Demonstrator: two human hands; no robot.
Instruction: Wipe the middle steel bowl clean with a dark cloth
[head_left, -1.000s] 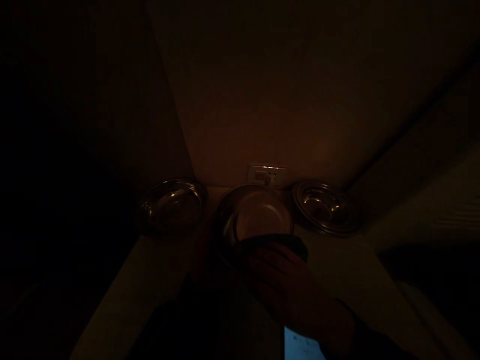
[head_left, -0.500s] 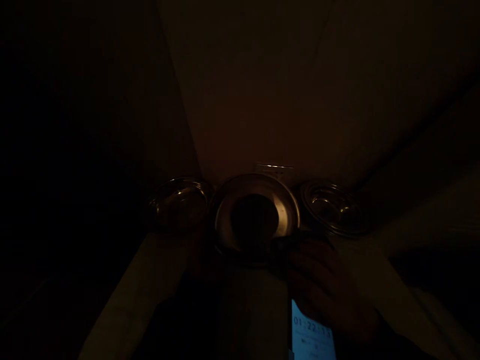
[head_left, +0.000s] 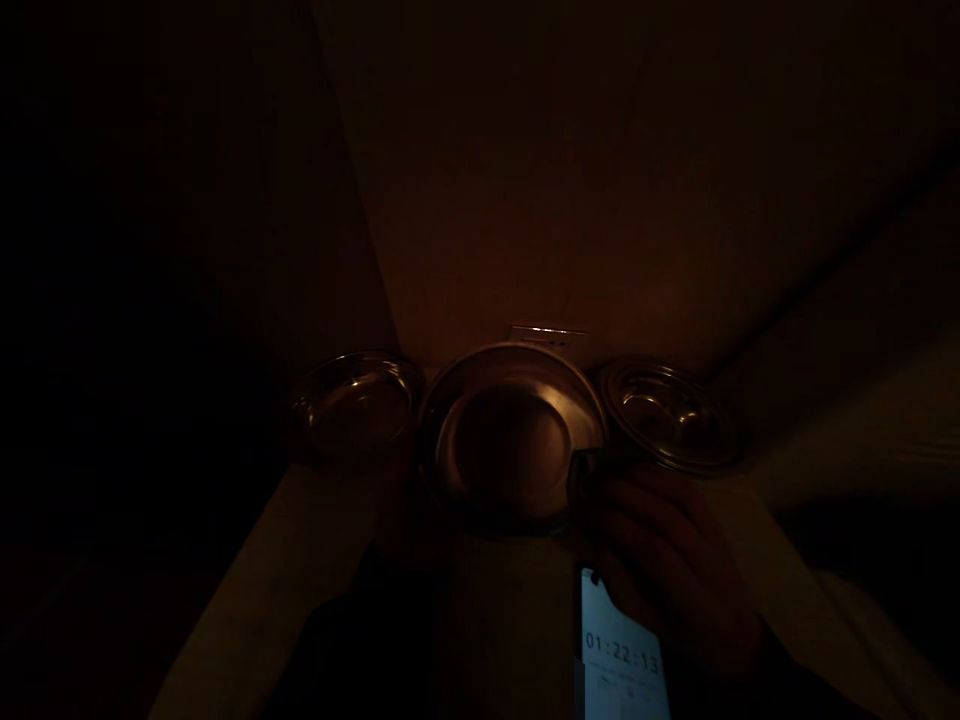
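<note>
Middle bowl: A round metal bowl (head_left: 514,440) sits at the center of my remote view, at the far part of a pale table (head_left: 232,580), before the wall.
Bowl's bearing: Its broad circular face tilts up and toward my camera; being round, it shows me no long axis.
Right hand: At the middle bowl's near right edge, the right hand (head_left: 667,540) has its fingers bunched on a dark cloth (head_left: 585,475), which meets the rim as far as I can make out.
Left hand: In deep shadow at the middle bowl's near left edge, the left hand (head_left: 405,520) is barely an outline to me; I cannot tell whether it grips the rim or lies beside it.
Phone: Nearer the wearer than the middle bowl and slightly to its right, a lit phone (head_left: 622,645) reads 01:22:13, its long axis running away from the wearer. The right hand covers part of it, and the frame cuts its lower end.
Left bowl: Just left of the middle bowl, a shiny bowl (head_left: 360,410) faces upward, its outer side lost in darkness.
Right dishes: Just right of the middle bowl, metal dishes (head_left: 667,415) show several rim lines, too dim for me to count.
Insides: I see glints in both side vessels and a coppery sheen across the middle bowl.
Wall socket: Directly behind the middle bowl, a socket plate (head_left: 547,333) shows its bright upper edge; the bowl's rim hides its lower part.
</note>
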